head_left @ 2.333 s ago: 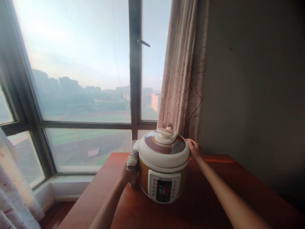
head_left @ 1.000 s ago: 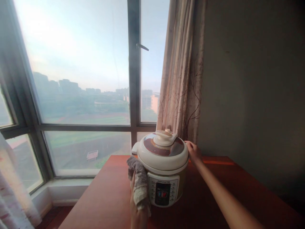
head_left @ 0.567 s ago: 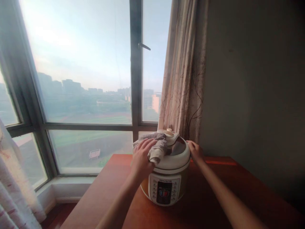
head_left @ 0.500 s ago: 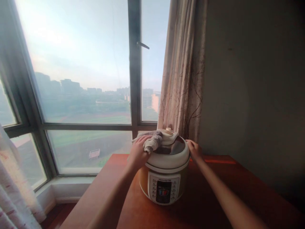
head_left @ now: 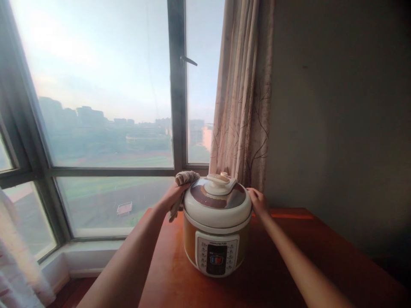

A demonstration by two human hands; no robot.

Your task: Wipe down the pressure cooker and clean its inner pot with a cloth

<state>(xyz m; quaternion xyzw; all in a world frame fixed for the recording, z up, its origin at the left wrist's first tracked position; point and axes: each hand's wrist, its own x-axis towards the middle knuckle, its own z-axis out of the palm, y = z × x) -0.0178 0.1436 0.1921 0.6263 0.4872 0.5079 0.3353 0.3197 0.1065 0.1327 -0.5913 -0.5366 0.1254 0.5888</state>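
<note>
An electric pressure cooker (head_left: pixel 215 222), white and tan with a control panel on its front, stands upright on a reddish-brown table. Its domed lid, with a handle on top, is in place. My left hand (head_left: pixel 175 194) is closed round a crumpled grey-beige cloth (head_left: pixel 186 177) at the left edge of the lid; part of the cloth hangs down the cooker's side. On the opposite side, my right hand (head_left: pixel 257 200) grips the cooker by its right edge, its fingertips partly hidden behind the rim.
The wooden table (head_left: pixel 289 248) reaches out on both sides of the cooker. Behind it are a large window (head_left: pixel 112 128) and a patterned curtain (head_left: pixel 239 98). A plain wall (head_left: pixel 327 128) stands to the right, and another light curtain (head_left: pixel 19 256) hangs at lower left.
My left hand has drawn the cloth off the top of the lid to its left edge, uncovering the lid. My right hand stays at the cooker's right side. The view has shifted slightly.
</note>
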